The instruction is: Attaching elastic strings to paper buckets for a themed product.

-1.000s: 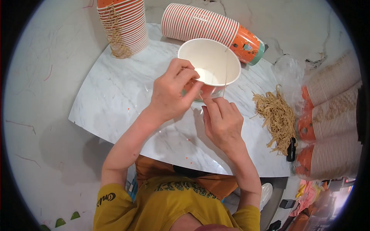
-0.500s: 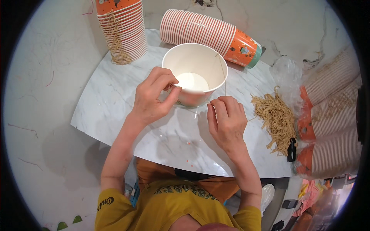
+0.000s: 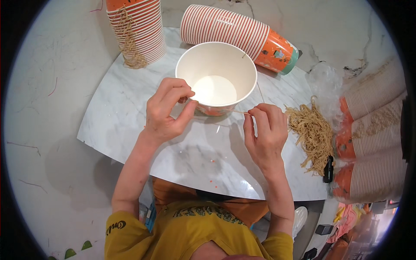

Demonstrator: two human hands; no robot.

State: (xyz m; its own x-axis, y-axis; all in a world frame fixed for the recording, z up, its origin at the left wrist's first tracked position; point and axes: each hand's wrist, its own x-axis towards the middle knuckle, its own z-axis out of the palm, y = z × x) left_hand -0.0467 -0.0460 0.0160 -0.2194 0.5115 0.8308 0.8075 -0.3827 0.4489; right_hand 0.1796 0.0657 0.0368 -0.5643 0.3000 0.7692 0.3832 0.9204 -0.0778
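Note:
A large paper bucket [image 3: 208, 60], white inside with orange print outside, stands upright in front of me. My left hand [image 3: 167, 108] is closed at its near left rim, fingertips at the inside and thumb at the outside. To the right of the bucket, my right hand [image 3: 269, 134] pinches a thin tan cord [image 3: 236, 112] between thumb and forefinger. One length of the cord runs from these fingers to the bucket's near side. Another slants up behind toward the far right rim, where a short bit pokes through the wall.
A nested stack of buckets [image 3: 225, 28] lies behind. Another stack [image 3: 141, 34], draped with cords, stands at the far left. Loose tan cords [image 3: 313, 130] lie on the marbled table [image 3: 117, 112] at right, beside a black object [image 3: 328, 169] and several wrapped stacks [image 3: 377, 175].
My right hand has moved right, drawing the cord out from the bucket's near side. The bucket now appears slightly farther up and left. My left hand stays at its rim.

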